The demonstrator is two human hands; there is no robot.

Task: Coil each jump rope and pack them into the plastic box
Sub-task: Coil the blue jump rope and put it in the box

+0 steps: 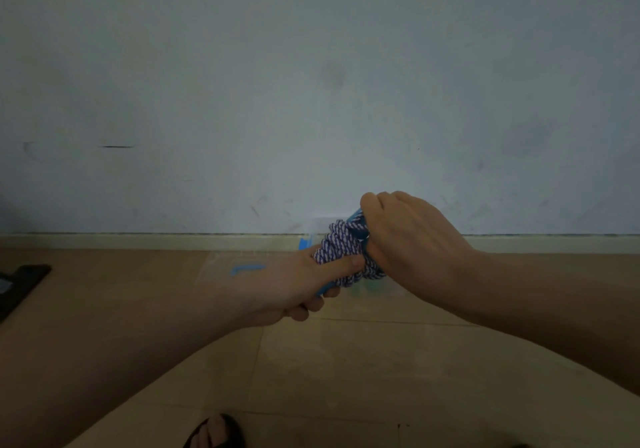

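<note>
A jump rope (341, 246) with a purple-and-white twisted cord is wound into a tight bundle around its blue handles. My left hand (298, 284) grips the bundle from below, thumb laid across the cord. My right hand (408, 236) grips the bundle's right end from above, fingers curled round the cord and a blue handle tip. Both hands hold it in the air above the clear plastic box (214, 267) with blue clips, which stands on the floor by the wall and is largely hidden behind my hands.
A pale wall with a skirting board (138, 241) runs across the back. The floor is beige tile. A dark flat object (20, 286) lies at the left edge. My sandalled foot (216, 432) shows at the bottom.
</note>
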